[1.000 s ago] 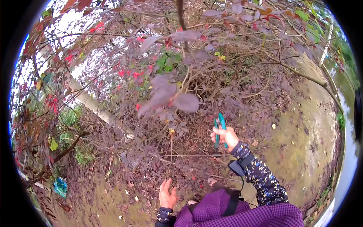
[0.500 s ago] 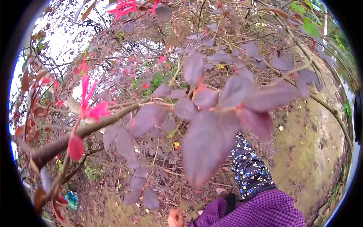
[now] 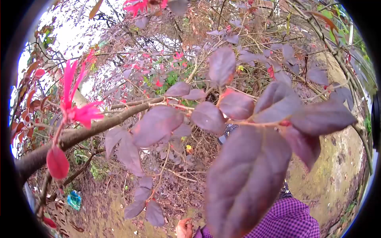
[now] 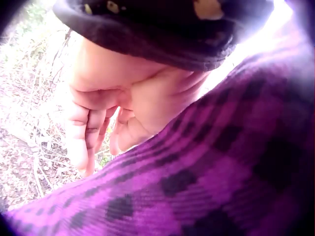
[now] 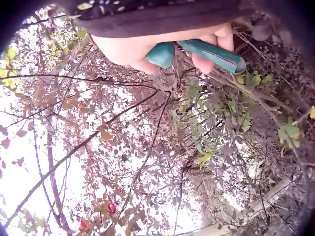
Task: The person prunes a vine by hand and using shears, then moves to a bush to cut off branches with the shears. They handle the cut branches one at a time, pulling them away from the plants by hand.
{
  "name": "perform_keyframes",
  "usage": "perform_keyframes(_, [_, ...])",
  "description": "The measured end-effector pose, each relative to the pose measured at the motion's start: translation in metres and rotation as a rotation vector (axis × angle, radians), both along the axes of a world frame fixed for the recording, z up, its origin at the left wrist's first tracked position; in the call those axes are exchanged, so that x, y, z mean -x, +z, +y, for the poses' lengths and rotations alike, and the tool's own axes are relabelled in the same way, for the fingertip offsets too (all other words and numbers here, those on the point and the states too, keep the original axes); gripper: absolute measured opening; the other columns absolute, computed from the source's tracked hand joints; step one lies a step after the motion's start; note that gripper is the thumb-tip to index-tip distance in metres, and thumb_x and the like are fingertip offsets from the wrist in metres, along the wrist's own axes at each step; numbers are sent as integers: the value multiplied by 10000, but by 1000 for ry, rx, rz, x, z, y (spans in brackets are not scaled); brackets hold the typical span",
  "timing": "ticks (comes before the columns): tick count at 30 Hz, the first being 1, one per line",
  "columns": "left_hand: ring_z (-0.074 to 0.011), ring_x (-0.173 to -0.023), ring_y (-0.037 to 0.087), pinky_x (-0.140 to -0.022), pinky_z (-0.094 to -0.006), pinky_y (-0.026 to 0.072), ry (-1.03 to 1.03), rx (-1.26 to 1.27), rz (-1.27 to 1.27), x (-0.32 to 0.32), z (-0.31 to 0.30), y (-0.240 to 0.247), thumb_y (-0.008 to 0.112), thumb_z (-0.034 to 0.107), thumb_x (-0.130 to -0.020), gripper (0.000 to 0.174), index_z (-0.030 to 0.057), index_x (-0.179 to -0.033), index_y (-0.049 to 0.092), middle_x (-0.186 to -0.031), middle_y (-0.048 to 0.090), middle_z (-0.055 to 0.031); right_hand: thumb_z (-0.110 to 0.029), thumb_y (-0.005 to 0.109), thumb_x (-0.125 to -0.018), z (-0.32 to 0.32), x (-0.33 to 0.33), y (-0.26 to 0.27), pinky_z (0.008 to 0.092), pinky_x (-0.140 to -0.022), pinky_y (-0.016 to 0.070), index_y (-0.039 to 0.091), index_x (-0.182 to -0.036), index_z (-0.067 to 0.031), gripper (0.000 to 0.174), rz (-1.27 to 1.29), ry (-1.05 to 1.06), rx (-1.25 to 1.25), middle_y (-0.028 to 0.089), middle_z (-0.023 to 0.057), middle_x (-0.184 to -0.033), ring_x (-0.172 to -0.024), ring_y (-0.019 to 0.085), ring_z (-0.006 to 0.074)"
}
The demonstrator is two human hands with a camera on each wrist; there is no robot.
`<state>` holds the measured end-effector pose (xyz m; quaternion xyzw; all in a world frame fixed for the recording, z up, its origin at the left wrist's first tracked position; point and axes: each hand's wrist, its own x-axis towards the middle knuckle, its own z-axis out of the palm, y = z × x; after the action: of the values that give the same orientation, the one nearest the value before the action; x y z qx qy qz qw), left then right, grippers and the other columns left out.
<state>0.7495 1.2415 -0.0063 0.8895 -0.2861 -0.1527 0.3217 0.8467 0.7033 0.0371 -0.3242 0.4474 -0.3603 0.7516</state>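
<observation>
In the right wrist view my right hand (image 5: 123, 49) holds teal-handled pruning shears (image 5: 212, 55), its fingers curled round the handles. Their blades are out of sight. The head view hides this hand behind large purple leaves (image 3: 250, 174) that hang close to the camera. My left hand (image 3: 184, 229) is low at the bottom of the head view, beside the purple checked clothing (image 3: 278, 216). The left wrist view shows its fingers (image 4: 78, 132) bent slightly downward and relaxed, with nothing held.
A thick branch (image 3: 91, 135) crosses the left half, bearing a pink flower (image 3: 75, 113). Dense purple-leaved twigs fill the middle. Bare earth (image 3: 329, 170) runs along the right, and a teal plastic item (image 3: 74, 200) lies on the ground at lower left.
Purple leaves and a branch have come close before the head camera, covering the right arm and the shears. The left hand now sits lower, near the frame's bottom edge.
</observation>
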Motion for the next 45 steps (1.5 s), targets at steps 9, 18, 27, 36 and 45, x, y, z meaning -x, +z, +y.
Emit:
perform_keyframes(9, [-227,-748,637,-657,-338,506,36,77,140,-11,7,-22,543,168,-862,237,-1,-1012,615,-868,649,-159,-195,690,-768,24,-17,-73,267,-495,443,557,-799,-11,229,-106,-93,40,571,49,-679,-545,547,129])
perform_keyframes(18, [-244,-758,621,-662,-343,499,64,-35,119,-2,-2,-3,566,128,-812,226,43,-1010,633,-846,630,-164,-348,704,-713,8,-50,-59,417,-836,427,535,-1002,63,530,421,-180,283,612,246,-951,-942,579,381])
perform_keyframes(27, [-240,-711,633,-625,-342,503,45,4,94,-3,18,-32,551,206,-851,259,36,-1028,631,-862,648,-169,-321,685,-754,-21,-44,-33,441,-772,448,566,-886,44,406,481,-192,439,622,244,-861,-882,587,398])
perform_keyframes(36, [-226,-718,632,-636,-323,500,58,-34,105,1,16,-20,547,181,-851,240,34,-1021,632,-864,651,-162,-430,667,-703,-73,-69,-74,426,-798,431,633,-876,41,503,230,-228,206,625,246,-935,-872,576,399])
perform_keyframes(45, [-207,-696,630,-628,-317,502,67,-40,80,2,16,-23,549,191,-854,241,42,-1021,637,-802,655,-139,-321,656,-752,-38,-54,-23,348,-538,459,617,-804,30,357,33,-162,148,602,120,-666,-569,590,211])
